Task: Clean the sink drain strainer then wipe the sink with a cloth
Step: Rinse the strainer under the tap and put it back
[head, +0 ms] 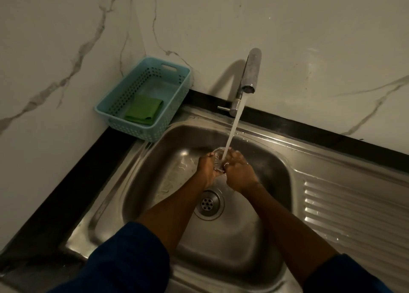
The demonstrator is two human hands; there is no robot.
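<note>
Both my hands are over the steel sink (261,157), held together under the running water. My left hand (207,166) and my right hand (238,171) grip the round metal drain strainer (218,154) between them, mostly hidden by my fingers. Water from the tap (250,76) lands on the strainer. The open drain hole (208,203) lies below my wrists in the basin floor. A folded green cloth (145,112) lies in the light blue basket (115,98) at the sink's far left corner.
A ribbed steel drainboard (354,215) extends to the right of the basin. A black counter edge (66,186) runs along the left and back. Marble-patterned wall panels (66,49) rise behind and to the left.
</note>
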